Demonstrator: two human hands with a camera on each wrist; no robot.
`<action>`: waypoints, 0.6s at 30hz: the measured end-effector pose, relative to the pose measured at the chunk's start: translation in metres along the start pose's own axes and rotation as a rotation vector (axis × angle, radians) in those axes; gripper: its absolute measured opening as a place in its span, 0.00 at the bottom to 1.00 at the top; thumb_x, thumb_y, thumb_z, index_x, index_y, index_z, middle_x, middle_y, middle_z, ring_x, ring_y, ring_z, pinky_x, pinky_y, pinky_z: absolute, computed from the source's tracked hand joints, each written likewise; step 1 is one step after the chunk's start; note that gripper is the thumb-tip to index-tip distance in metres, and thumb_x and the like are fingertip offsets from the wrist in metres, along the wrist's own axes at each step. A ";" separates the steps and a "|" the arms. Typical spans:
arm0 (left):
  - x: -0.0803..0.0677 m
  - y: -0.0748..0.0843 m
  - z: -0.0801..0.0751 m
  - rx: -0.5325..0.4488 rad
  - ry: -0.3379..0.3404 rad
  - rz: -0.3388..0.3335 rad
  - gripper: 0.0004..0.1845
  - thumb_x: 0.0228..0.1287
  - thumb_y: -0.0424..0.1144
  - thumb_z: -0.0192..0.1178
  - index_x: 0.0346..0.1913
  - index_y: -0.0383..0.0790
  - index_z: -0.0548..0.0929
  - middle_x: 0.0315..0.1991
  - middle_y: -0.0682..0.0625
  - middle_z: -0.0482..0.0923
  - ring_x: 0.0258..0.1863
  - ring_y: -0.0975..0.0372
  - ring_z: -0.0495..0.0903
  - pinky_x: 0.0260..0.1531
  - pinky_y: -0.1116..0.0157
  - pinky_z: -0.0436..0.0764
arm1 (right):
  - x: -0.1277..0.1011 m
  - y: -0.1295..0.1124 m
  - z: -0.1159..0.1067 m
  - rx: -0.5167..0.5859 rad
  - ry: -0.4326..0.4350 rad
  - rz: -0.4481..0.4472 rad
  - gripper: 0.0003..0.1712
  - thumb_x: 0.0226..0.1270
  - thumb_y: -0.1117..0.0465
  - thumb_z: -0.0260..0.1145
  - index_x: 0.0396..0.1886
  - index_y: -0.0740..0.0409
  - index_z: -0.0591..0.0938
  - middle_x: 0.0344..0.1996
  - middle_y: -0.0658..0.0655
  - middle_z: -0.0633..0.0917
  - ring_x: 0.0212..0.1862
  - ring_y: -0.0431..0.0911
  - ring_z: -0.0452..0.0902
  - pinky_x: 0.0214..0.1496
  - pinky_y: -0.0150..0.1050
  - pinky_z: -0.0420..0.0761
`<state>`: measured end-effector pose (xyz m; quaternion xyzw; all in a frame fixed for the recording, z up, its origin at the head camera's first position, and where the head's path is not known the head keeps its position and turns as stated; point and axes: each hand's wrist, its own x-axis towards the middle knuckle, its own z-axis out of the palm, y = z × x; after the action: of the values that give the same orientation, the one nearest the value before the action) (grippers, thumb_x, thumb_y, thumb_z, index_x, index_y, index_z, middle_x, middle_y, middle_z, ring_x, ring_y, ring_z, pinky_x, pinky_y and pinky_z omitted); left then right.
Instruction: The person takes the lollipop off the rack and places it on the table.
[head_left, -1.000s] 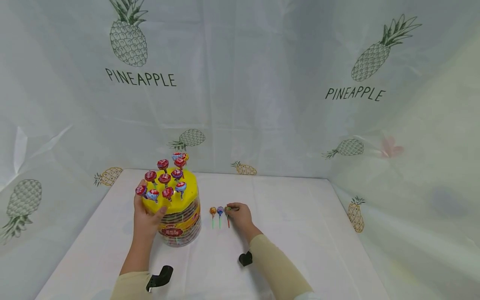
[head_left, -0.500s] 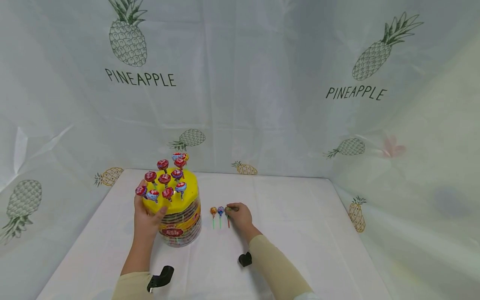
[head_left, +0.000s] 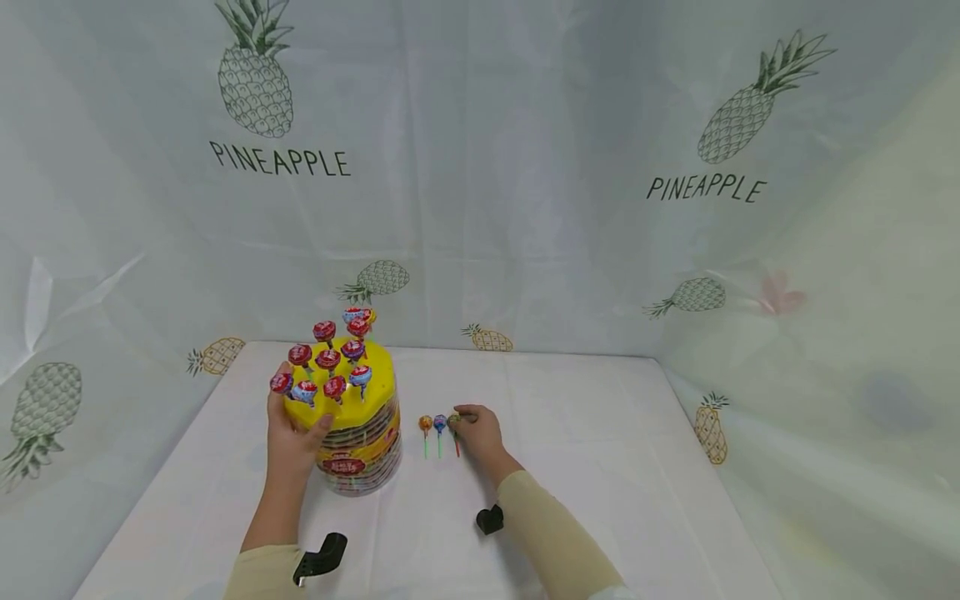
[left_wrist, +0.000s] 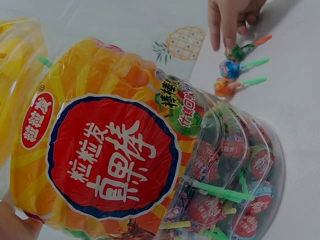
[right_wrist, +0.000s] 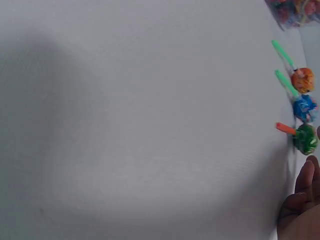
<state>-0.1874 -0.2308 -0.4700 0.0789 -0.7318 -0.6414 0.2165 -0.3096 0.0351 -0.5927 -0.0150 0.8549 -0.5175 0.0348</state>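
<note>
Left hand (head_left: 294, 437) wrapped round left side of lollipop tub (head_left: 352, 433), thumb up on the yellow lid (head_left: 347, 390); fingers clamped on the tub. Tub upright on white counter (head_left: 585, 433), left of centre, wrapped lollipops (head_left: 327, 359) stuck in lid holes. Right hand (head_left: 480, 433) flat on counter just right of tub, fingers straight and together, tips touching green lollipop (right_wrist: 305, 139). Blue lollipop (right_wrist: 304, 107) and orange lollipop (right_wrist: 302, 79) lying in a row just left of it, between hand and tub, sticks pointing near.
</note>
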 end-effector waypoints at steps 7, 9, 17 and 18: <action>0.000 -0.002 -0.002 0.014 0.001 -0.005 0.47 0.67 0.40 0.62 0.77 0.63 0.42 0.70 0.50 0.56 0.64 0.59 0.61 0.58 0.80 0.65 | 0.000 -0.032 -0.016 0.158 0.018 -0.048 0.17 0.62 0.65 0.71 0.51 0.59 0.84 0.49 0.57 0.82 0.36 0.44 0.74 0.32 0.34 0.77; 0.000 -0.002 -0.002 0.011 -0.001 -0.010 0.47 0.67 0.40 0.62 0.77 0.64 0.42 0.70 0.50 0.56 0.65 0.58 0.60 0.58 0.81 0.65 | 0.000 -0.048 -0.022 0.185 0.023 -0.084 0.17 0.62 0.65 0.71 0.51 0.58 0.85 0.48 0.58 0.83 0.34 0.43 0.73 0.31 0.32 0.75; 0.001 -0.002 -0.001 0.004 -0.005 -0.009 0.47 0.67 0.40 0.62 0.77 0.64 0.41 0.70 0.50 0.56 0.64 0.60 0.61 0.55 0.83 0.66 | -0.010 -0.104 -0.026 0.315 -0.028 -0.159 0.15 0.60 0.63 0.73 0.48 0.51 0.87 0.45 0.48 0.85 0.39 0.43 0.73 0.35 0.32 0.77; 0.001 -0.002 0.000 0.003 -0.006 -0.008 0.47 0.67 0.40 0.62 0.77 0.64 0.41 0.70 0.50 0.55 0.64 0.60 0.61 0.55 0.83 0.66 | -0.013 -0.110 -0.026 0.325 -0.037 -0.169 0.15 0.60 0.63 0.73 0.48 0.51 0.87 0.45 0.47 0.85 0.40 0.43 0.73 0.36 0.33 0.77</action>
<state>-0.1882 -0.2318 -0.4721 0.0804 -0.7332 -0.6413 0.2115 -0.3002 0.0074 -0.4829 -0.0905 0.7550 -0.6494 0.0087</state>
